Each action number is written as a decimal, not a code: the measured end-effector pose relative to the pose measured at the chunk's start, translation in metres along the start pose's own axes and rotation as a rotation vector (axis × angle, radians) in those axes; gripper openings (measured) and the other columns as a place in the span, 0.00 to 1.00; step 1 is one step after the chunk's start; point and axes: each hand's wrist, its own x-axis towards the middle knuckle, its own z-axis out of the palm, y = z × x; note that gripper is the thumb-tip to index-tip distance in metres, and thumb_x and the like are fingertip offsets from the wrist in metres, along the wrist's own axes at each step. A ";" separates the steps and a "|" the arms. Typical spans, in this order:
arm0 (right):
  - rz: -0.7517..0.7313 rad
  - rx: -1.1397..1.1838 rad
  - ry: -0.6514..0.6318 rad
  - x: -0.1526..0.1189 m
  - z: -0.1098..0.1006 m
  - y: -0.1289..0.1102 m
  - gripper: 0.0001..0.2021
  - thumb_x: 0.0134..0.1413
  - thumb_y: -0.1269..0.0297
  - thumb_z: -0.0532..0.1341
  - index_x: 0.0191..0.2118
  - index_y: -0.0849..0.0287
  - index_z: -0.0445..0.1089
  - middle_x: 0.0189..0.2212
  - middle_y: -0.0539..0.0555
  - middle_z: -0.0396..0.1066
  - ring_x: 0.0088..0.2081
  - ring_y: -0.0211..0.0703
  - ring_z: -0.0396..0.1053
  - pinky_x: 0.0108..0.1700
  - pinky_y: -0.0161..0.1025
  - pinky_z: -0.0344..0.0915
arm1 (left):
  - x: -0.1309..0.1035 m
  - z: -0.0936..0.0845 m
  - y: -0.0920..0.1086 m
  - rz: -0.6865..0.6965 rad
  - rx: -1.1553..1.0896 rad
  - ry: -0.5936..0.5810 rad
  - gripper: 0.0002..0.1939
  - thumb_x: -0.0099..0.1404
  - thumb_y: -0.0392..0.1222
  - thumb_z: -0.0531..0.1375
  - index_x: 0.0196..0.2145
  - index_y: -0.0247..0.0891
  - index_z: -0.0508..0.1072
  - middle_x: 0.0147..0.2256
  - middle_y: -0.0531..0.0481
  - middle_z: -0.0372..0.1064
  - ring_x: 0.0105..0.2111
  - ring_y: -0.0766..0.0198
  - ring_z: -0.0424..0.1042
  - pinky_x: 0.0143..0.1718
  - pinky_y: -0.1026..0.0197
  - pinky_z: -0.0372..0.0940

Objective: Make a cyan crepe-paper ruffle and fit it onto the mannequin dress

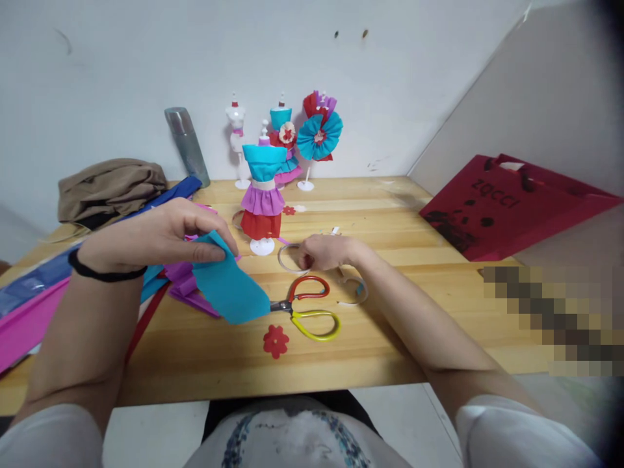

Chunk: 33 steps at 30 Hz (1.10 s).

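Between the thumb and fingers of my left hand (170,237) is a strip of turquoise crepe paper (231,286), hanging down to the right. My right hand (324,251) is closed at the edge of a thin ring-like roll of tape (287,258) on the table; its fingertips are partly hidden. Scissors (312,309) with one red and one yellow handle lie open-handled below, their blades covered by the crepe paper. In front of them lies a red flower cutout (276,342). A small dress form (263,195) in a turquoise, purple and red paper dress stands behind my hands.
More dress forms (237,140) stand by the wall, beside a grey bottle (188,146). Brown cloth (112,192) and coloured paper sheets (36,315) lie left. A second tape ring (358,291) sits under my right forearm. A red paper bag (507,208) leans at right.
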 end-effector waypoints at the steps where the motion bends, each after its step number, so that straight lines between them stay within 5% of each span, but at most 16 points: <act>1: 0.020 -0.018 0.008 0.001 0.002 0.000 0.10 0.38 0.80 0.60 0.26 0.61 0.76 0.26 0.53 0.74 0.28 0.41 0.67 0.30 0.36 0.54 | 0.000 0.000 0.000 0.004 0.006 -0.002 0.06 0.62 0.34 0.64 0.34 0.36 0.83 0.32 0.50 0.80 0.31 0.69 0.75 0.34 0.74 0.66; 11: -0.115 0.120 0.086 -0.012 -0.017 0.003 0.07 0.46 0.77 0.59 0.30 0.62 0.73 0.26 0.50 0.72 0.30 0.37 0.66 0.33 0.33 0.58 | -0.012 0.001 0.007 0.185 0.014 -0.046 0.06 0.63 0.33 0.65 0.37 0.41 0.80 0.30 0.57 0.80 0.29 0.71 0.78 0.34 0.74 0.70; 16: -0.248 0.590 0.108 -0.024 -0.024 0.020 0.04 0.47 0.67 0.63 0.30 0.63 0.71 0.24 0.49 0.70 0.26 0.35 0.65 0.29 0.33 0.60 | -0.009 0.007 0.011 0.025 -0.034 -0.185 0.06 0.66 0.37 0.61 0.38 0.40 0.80 0.30 0.54 0.79 0.28 0.69 0.76 0.29 0.72 0.68; 21: -0.215 0.687 0.105 -0.025 -0.024 0.028 0.03 0.45 0.69 0.64 0.30 0.62 0.70 0.23 0.49 0.70 0.25 0.35 0.65 0.28 0.32 0.60 | 0.006 0.025 0.001 -0.011 -0.005 -0.260 0.09 0.68 0.40 0.58 0.39 0.40 0.79 0.32 0.51 0.79 0.31 0.66 0.76 0.31 0.69 0.67; 27: -0.173 0.698 0.161 -0.024 -0.024 0.024 0.03 0.47 0.72 0.62 0.29 0.62 0.67 0.22 0.48 0.68 0.24 0.33 0.64 0.26 0.31 0.58 | 0.023 0.054 -0.029 -0.258 0.532 -0.057 0.20 0.66 0.38 0.57 0.55 0.37 0.74 0.50 0.42 0.77 0.46 0.52 0.75 0.45 0.57 0.68; 33: -0.171 0.620 0.148 -0.015 -0.016 0.009 0.02 0.45 0.72 0.62 0.28 0.61 0.68 0.21 0.45 0.64 0.23 0.33 0.59 0.25 0.32 0.55 | 0.033 0.075 -0.032 -0.233 0.534 -0.065 0.18 0.66 0.40 0.59 0.52 0.33 0.74 0.48 0.39 0.76 0.46 0.50 0.75 0.45 0.56 0.67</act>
